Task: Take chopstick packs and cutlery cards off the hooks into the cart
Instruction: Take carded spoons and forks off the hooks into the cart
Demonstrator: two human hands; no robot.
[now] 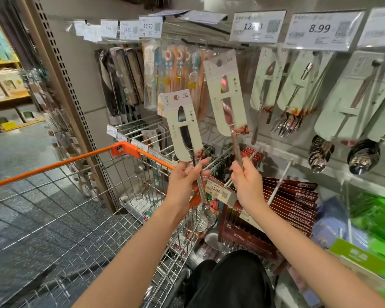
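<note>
Hands raised before the hook wall: left hand (185, 177) pinches the handle of a pale card carrying a dark steel knife (182, 127), right hand (246, 181) grips a pinkish-knife card (226, 96). Both stand near-upright, handles down, beside the orange-rimmed wire cart (125, 150).

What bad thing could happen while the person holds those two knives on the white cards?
1. Each hand, left hand and right hand, pinches only a thin metal handle, so the black-bladed knife on its white card or the pinkish knife on its white card might slip and fall.
2. The orange-handled wire shopping cart has wide gaps; a slim knife might poke through.
3. The right arm is close to the dark red chopstick packs and might knock them.
</note>
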